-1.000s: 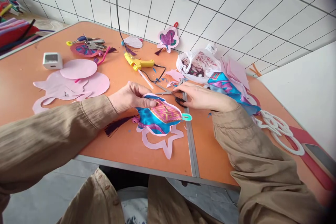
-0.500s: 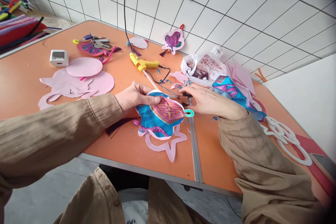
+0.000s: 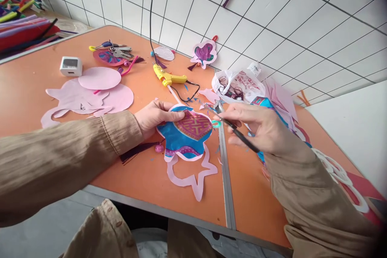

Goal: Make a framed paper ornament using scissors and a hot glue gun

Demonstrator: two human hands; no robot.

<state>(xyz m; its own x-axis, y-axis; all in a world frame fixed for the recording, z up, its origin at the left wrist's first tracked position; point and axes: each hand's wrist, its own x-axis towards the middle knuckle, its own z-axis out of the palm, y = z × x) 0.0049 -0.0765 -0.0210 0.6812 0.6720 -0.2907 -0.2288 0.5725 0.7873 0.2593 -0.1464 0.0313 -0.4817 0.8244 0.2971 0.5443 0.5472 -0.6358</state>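
Note:
My left hand (image 3: 152, 117) pinches a blue and pink patterned fabric sachet (image 3: 184, 137) at its upper left, thumb on top. The sachet has a white edge, a green loop (image 3: 216, 124) on its right, and a pink bell (image 3: 159, 148) with a dark tassel (image 3: 136, 151) on its left. Just right of the loop, my right hand (image 3: 256, 123) is closed around black-handled scissors (image 3: 246, 139). Their thin blade points up and left, apart from the sachet; the fingers partly hide them. A pink cut-out outline (image 3: 198, 183) lies below the sachet.
A yellow glue gun (image 3: 169, 78) with a black cord lies behind my hands. Beyond are a white plastic bag (image 3: 238, 84) and a finished-looking pink ornament (image 3: 204, 53). Pink cut pieces (image 3: 117, 98), a white charger (image 3: 71, 66) and keys (image 3: 121, 51) lie left; white loops (image 3: 335, 169) lie right.
My right hand has moved right and turned, bringing the scissors away from the sachet's edge, handles now angled down and right. My left hand keeps its pinch. The view has shifted slightly.

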